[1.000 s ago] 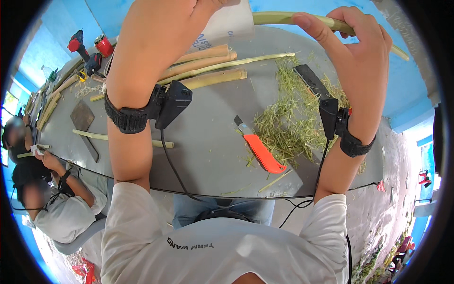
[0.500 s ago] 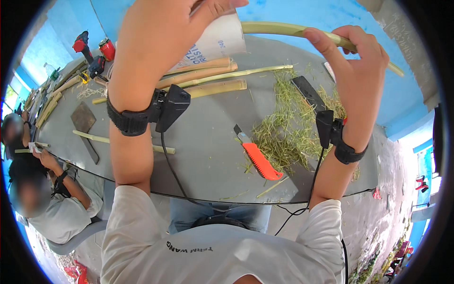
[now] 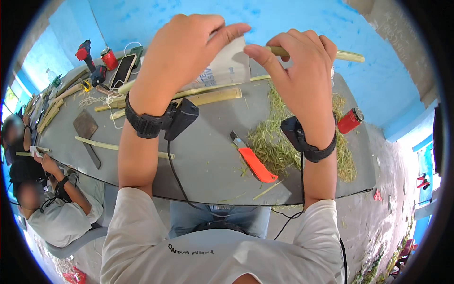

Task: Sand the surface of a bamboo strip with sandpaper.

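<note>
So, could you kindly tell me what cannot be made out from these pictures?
All in the head view:
Left hand: most fingertips, hidden by the hand itself.
Green stick: its course left of the right hand, hidden by the white sheet and left hand.
Shavings: those covered by the right forearm.
Co-worker's hand: exactly what it holds, too small near the rim.

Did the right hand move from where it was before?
Yes. The right hand moved left, judged against the orange cutter on the table; it's now nearer the left hand.
</note>
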Available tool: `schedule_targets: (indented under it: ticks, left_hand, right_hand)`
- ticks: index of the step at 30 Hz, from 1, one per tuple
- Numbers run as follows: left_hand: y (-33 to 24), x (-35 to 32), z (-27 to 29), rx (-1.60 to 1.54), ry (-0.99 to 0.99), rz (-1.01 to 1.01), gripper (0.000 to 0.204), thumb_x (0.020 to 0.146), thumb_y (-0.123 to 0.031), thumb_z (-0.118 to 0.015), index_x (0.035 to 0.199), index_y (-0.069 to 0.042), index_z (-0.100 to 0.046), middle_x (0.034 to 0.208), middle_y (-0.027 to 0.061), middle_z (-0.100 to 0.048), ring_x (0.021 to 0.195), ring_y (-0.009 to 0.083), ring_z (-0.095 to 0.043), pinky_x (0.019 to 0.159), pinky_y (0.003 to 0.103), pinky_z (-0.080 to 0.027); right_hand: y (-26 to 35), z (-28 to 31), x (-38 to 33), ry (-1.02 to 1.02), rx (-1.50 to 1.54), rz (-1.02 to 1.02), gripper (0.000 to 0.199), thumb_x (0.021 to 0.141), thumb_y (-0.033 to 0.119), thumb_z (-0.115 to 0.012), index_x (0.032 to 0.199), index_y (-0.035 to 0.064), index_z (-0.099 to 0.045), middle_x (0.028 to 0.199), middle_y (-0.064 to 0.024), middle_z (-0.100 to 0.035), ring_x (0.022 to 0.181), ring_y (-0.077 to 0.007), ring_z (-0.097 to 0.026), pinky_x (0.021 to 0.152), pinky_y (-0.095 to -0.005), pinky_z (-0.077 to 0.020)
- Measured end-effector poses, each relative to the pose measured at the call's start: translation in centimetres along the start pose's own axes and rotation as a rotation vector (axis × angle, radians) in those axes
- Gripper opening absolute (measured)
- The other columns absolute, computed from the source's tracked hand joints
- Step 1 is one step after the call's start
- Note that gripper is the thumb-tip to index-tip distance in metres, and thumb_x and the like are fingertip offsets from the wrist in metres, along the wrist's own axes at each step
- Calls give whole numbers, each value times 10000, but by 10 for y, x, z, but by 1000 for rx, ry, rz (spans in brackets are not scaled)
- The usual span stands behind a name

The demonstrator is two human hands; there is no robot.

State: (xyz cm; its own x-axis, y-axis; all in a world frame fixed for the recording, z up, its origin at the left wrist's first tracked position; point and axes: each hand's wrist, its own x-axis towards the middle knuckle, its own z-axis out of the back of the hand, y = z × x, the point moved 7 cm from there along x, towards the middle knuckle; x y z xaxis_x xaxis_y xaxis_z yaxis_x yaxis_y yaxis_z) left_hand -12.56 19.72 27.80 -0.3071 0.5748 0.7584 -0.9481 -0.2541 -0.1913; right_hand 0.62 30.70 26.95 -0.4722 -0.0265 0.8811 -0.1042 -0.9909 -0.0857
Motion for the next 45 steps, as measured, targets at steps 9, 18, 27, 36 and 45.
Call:
schedule_targets:
  ticks: [9, 18, 27, 36, 45]
  left_hand:
    - [25, 0, 20, -101, 13, 41, 500, 963, -454, -638, 778, 10, -617, 572, 96, -460, 520, 227, -346, 499, 331, -340]
    - [-2, -4, 11, 86, -122, -32, 577, 966, -547, -587, 788, 0, -630, 566, 118, -422, 518, 240, -358, 498, 339, -334]
    - [32, -7, 36, -114, -52, 240, 592, 991, -530, -564, 846, 34, -672, 562, 72, -534, 511, 126, -443, 508, 313, -374]
    - [2, -5, 22, 86, -15, -58, 526, 1000, -498, -555, 893, -13, -727, 560, 141, -513, 478, 232, -443, 484, 337, -374]
    - [2, -8, -2, -3, 148, 42, 540, 992, -519, -560, 890, -13, -716, 558, 123, -499, 493, 201, -442, 496, 343, -388]
  right_hand:
    - [-66, 38, 4, 5, 10, -91, 323, 847, 406, -760, 814, 90, -704, 687, -17, -594, 735, -214, -536, 908, -372, -334]
    - [-2, 15, 4, -49, -1, -28, 293, 840, 378, -749, 809, 91, -700, 730, -9, -624, 764, -231, -549, 869, -390, -346]
    - [-83, 41, -5, 10, 83, -354, 374, 917, 441, -693, 840, 75, -701, 718, 6, -597, 790, -183, -549, 977, -351, -332]
    - [-30, 40, 5, 16, -76, -100, 320, 958, 372, -661, 871, 65, -678, 747, -5, -591, 781, -178, -522, 933, -364, -344]
    - [-11, 9, 1, -11, 84, -31, 334, 906, 354, -696, 716, 83, -650, 691, -30, -603, 725, -250, -537, 840, -410, -358]
